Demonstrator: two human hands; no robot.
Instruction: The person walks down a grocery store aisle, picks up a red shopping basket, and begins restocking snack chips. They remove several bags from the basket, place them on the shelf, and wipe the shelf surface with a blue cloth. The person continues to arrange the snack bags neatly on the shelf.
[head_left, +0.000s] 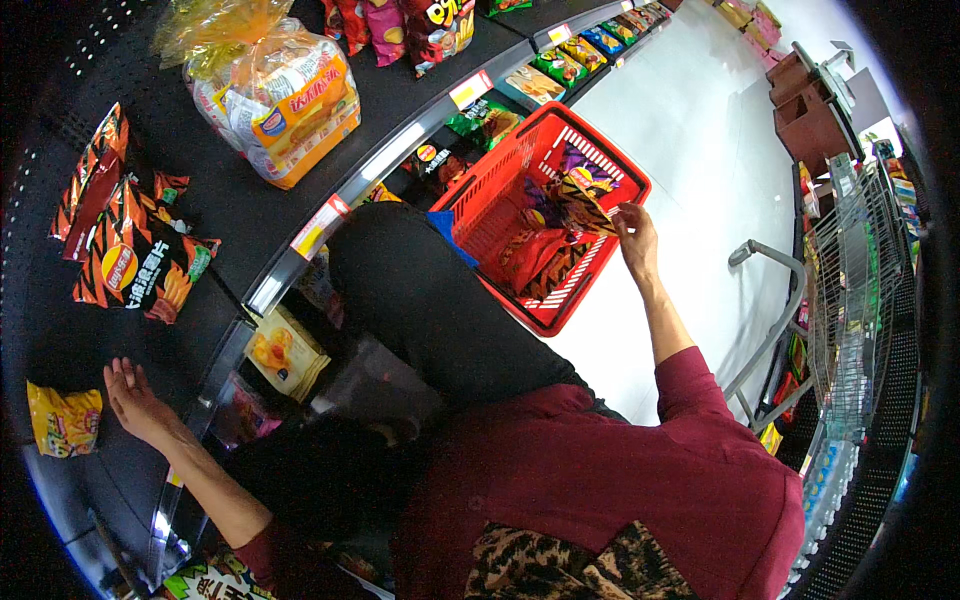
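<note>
My right hand is at the right rim of a red plastic shopping basket. Its fingers pinch the corner of a black-and-orange Lay's chip bag, which hangs inside the basket. Beneath that bag lie a purple snack bag and a red chip bag. My left hand rests on or hovers just above the black shelf, fingers spread and nothing in them. Beside it stands a yellow snack bag. Farther up the shelf is a black-and-orange Lay's bag.
A large bag of packaged bread sits on the shelf, whose front edge carries price tags. Lower down are more snack bags. My bent knee is between shelf and basket. Across the pale floor stands a wire shopping cart.
</note>
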